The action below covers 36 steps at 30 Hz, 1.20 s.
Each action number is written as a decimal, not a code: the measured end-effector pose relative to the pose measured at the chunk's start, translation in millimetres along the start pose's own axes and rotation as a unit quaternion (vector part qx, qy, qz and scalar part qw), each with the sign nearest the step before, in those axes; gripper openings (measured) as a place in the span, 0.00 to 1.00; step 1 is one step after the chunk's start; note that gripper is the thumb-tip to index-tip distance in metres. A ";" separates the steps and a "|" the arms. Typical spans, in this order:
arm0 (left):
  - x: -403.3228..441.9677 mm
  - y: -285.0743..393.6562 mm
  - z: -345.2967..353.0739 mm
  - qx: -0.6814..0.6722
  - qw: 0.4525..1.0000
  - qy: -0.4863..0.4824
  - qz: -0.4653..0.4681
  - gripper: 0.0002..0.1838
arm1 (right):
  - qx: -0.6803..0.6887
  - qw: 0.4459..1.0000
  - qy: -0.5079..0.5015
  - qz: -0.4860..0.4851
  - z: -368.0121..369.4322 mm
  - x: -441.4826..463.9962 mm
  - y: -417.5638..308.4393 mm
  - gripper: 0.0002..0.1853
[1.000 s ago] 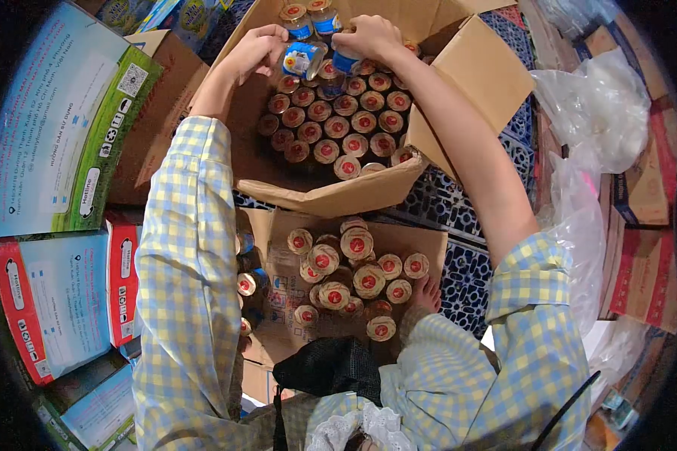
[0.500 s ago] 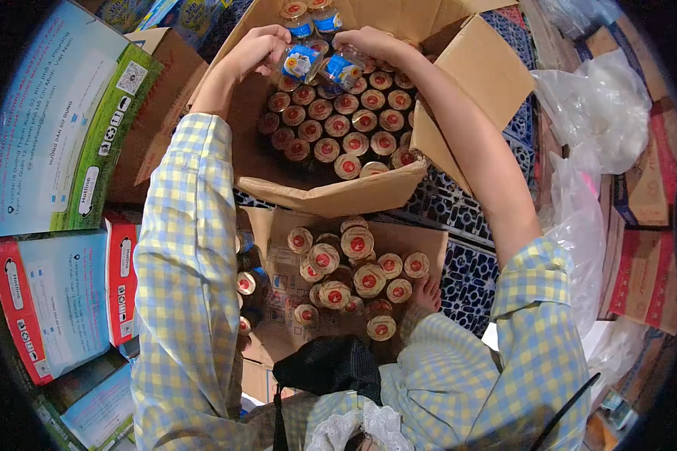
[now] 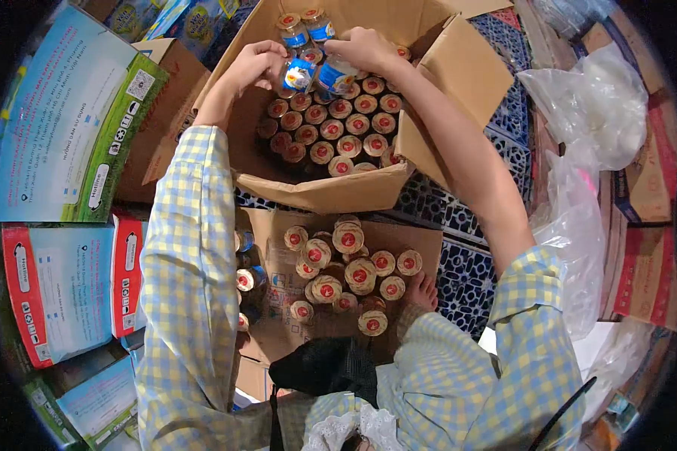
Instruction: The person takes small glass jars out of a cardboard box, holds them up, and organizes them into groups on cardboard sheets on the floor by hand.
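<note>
My left hand (image 3: 259, 66) is closed on a small glass jar (image 3: 299, 75) with a blue and white label, held tilted over the open cardboard box (image 3: 323, 192). Close beside it, my right hand (image 3: 365, 51) grips a second jar (image 3: 336, 77) with a similar label. Below both hands, rows of upright jars (image 3: 332, 129) with cream lids and red centres fill much of the box. Two more labelled jars (image 3: 320, 26) sit higher, just beyond my hands at the back. My fingertips are partly hidden by the jars.
Loose jars (image 3: 347, 238) stand on a flat cardboard sheet (image 3: 421, 237) in front of me, with a bare foot (image 3: 423, 292) beside them. Printed cartons (image 3: 60, 120) are stacked at left. Clear plastic bags (image 3: 602, 113) lie at right, over patterned floor tiles (image 3: 466, 286).
The two jars have come upright and closer together in my hands. The whole view has shifted slightly; the jars in the box and on the sheet keep their arrangement.
</note>
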<state>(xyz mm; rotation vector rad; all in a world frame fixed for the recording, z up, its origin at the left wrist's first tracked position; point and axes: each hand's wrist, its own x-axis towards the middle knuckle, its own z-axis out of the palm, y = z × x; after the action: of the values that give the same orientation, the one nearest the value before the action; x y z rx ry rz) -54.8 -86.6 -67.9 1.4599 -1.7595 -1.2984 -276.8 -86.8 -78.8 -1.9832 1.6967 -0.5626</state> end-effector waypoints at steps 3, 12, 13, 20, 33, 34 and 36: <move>-28.9 18.8 11.7 -0.012 0.999 0.032 -0.001 0.12 | 0.015 0.998 0.060 -0.029 -27.0 -29.6 -19.0 0.28; -137.6 57.2 27.1 -0.155 0.983 0.091 -0.036 0.18 | 0.230 0.966 0.061 -0.099 -36.6 -94.2 -23.6 0.19; -152.8 60.6 26.8 -0.164 0.981 0.093 -0.053 0.20 | 0.231 0.965 0.058 -0.105 -37.1 -103.5 -27.4 0.19; -243.9 73.5 19.4 -0.239 0.955 0.126 -0.124 0.20 | 0.543 0.837 -0.047 -0.050 -34.5 -159.9 -65.4 0.15; -316.2 81.9 31.0 -0.296 0.935 0.160 -0.112 0.21 | 0.596 0.752 -0.265 0.097 -27.2 -222.2 -104.5 0.14; -317.5 81.1 32.7 -0.282 0.939 0.167 -0.099 0.20 | 0.597 0.754 -0.260 0.089 -24.4 -224.6 -103.4 0.14; -318.0 79.5 32.7 -0.285 0.939 0.162 -0.100 0.20 | 0.599 0.758 -0.248 0.068 -20.4 -226.5 -101.1 0.14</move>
<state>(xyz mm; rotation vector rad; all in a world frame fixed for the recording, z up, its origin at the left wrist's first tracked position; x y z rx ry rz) -24.7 220.2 48.3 1.4214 -0.9340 -1.4132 -242.7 148.1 -4.3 -0.9005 0.7295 -0.7144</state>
